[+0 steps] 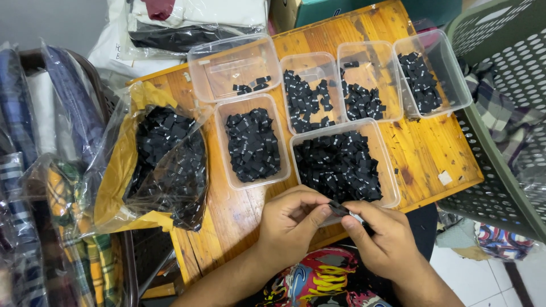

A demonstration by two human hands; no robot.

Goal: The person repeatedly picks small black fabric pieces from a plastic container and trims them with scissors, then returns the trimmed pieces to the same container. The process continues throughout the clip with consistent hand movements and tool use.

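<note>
Six clear plastic tubs point(432, 74) on the wooden table point(424, 148), all holding black labels; one clear bag point(165, 162) of more at left. Left hand point(287, 222) and right hand point(384, 239) meet at the table's near edge, fingers pinching one small black label point(339, 209) between them. Its long axis runs roughly left-right, slightly tilted.

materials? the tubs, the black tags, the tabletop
Tubs: clear, slightly glossy plastic; contents show through the walls. Black tags: probably woven fabric, matte, folded flat, small pale marks. Tabletop: wood planks, orange varnish, visible grain and knots.
</note>
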